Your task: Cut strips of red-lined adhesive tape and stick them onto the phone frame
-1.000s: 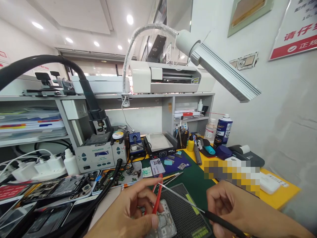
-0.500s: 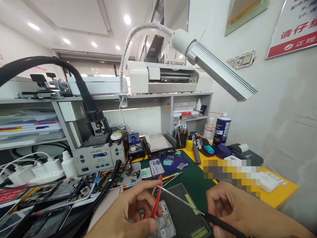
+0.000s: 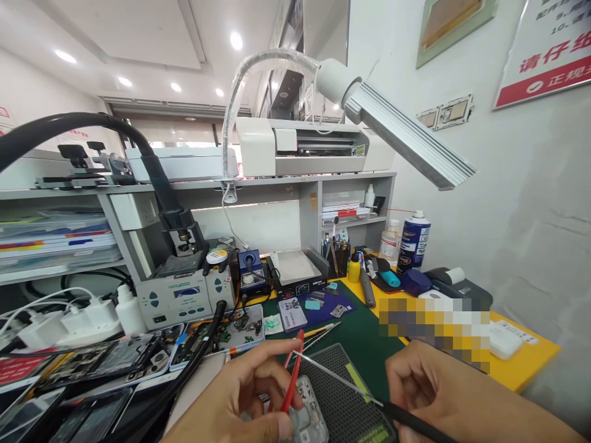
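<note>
My left hand (image 3: 252,387) is closed around red tweezers (image 3: 292,387), which slant upward between the thumb and fingers. My right hand (image 3: 418,384) grips a slim tool with a black handle (image 3: 409,420) and a long thin metal shaft (image 3: 339,378). The shaft points left, and its tip is at the upper end of the tweezers; whether they touch I cannot tell. Beneath my left hand is a silvery phone part (image 3: 316,418), partly covered by the fingers. It lies at the left edge of a dark textured pad (image 3: 344,394).
Bare tweezers (image 3: 323,335) lie on the green mat (image 3: 364,344). A parts tray (image 3: 258,335), a rework station (image 3: 180,298) and a heating plate (image 3: 300,277) stand behind. Opened phones (image 3: 92,412) crowd the left. A spray can (image 3: 414,240) stands at the right, and a lamp (image 3: 410,135) hangs above.
The camera view has shifted slightly. Both hands keep their grips, and the tip of the thin shaft sits slightly lower against the tweezers.
</note>
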Demonstrator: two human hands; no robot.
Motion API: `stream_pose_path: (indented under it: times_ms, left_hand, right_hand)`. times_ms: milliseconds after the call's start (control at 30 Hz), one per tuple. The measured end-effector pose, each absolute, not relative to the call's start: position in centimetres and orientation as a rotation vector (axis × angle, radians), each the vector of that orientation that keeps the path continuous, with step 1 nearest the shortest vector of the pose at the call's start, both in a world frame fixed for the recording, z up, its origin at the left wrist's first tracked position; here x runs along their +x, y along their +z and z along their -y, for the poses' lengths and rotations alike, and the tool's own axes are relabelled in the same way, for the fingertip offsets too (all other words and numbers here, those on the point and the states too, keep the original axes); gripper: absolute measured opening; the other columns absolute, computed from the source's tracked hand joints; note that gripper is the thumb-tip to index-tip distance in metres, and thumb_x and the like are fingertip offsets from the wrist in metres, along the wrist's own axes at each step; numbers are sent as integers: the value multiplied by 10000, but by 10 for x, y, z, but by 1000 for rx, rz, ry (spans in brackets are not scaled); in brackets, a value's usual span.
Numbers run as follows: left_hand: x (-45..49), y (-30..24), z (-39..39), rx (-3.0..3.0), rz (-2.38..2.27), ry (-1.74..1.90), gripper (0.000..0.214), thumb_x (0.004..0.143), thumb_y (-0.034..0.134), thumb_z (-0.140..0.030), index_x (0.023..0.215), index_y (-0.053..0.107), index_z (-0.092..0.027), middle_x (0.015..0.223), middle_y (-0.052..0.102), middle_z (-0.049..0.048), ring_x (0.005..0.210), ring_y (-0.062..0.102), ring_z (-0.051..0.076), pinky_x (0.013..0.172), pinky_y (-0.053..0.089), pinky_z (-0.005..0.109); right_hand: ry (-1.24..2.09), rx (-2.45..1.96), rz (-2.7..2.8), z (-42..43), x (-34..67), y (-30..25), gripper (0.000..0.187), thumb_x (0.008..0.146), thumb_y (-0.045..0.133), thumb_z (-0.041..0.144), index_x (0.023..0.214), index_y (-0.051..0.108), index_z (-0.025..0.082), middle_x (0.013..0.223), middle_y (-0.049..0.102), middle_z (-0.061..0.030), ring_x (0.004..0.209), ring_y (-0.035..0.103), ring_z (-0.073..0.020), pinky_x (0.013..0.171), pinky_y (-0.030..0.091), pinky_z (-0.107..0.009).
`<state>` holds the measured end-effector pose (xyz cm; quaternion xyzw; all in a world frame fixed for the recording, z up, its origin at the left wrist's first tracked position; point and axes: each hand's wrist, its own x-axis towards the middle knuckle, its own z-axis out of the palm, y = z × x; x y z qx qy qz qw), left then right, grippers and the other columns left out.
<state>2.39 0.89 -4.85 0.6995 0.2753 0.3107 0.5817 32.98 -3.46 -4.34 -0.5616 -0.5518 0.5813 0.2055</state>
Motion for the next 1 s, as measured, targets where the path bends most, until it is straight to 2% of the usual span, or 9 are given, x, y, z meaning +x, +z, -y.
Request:
stream_pose_path:
  times_ms: [200, 400, 567, 700, 900, 1000]
  left_hand:
    - [24, -51, -10, 1601, -660, 711, 650, 802, 764, -314, 1388, 484, -295, 943, 711, 45, 746, 670, 187, 471, 489, 209]
    - [25, -55, -13, 1530, -666, 697, 683, 772, 795, -358, 1377, 488, -277, 935, 695, 44, 754, 649, 179, 462, 490, 190]
    - [26, -50, -13, 1463, -711, 724, 653, 756, 804, -356, 1326, 508, -236, 916, 676, 31, 737, 619, 159, 454, 506, 184]
    - [27, -49, -13, 1429, -744, 744, 673, 746, 812, -326, 1332, 498, -217, 913, 656, 24, 724, 610, 157, 435, 517, 194]
    - [31, -48, -10, 1412, -724, 755, 684, 750, 813, -301, 1352, 494, -246, 903, 643, 14, 720, 608, 154, 451, 536, 201]
    - [31, -47, -9, 1415, -701, 766, 680, 757, 812, -298, 1359, 497, -264, 906, 643, 11, 726, 610, 147, 461, 535, 189]
  right_hand:
    - [1565, -1637, 1559, 36, 326, -40, 270, 655, 778, 274, 647, 523, 186, 610, 736, -21, 287, 498, -51, 213, 302, -86]
    - [1563, -1640, 1535, 35, 327, -46, 350, 630, 819, 340, 675, 510, 182, 616, 725, -20, 307, 480, -48, 229, 407, -119]
    - [1547, -1544, 1532, 37, 335, -50, 328, 671, 808, 346, 689, 531, 172, 590, 719, 3, 260, 423, -26, 227, 372, -111]
    - [1521, -1461, 1537, 45, 345, -50, 341, 728, 798, 368, 693, 521, 173, 536, 691, 23, 260, 436, -32, 248, 378, -109]
    - [1518, -1429, 1552, 60, 345, -51, 252, 851, 681, 309, 755, 476, 197, 560, 638, 50, 369, 402, -36, 301, 314, -89]
    - [1414, -1552, 1625, 64, 341, -54, 259, 775, 722, 225, 757, 465, 198, 574, 523, 83, 483, 380, -54, 381, 307, -111]
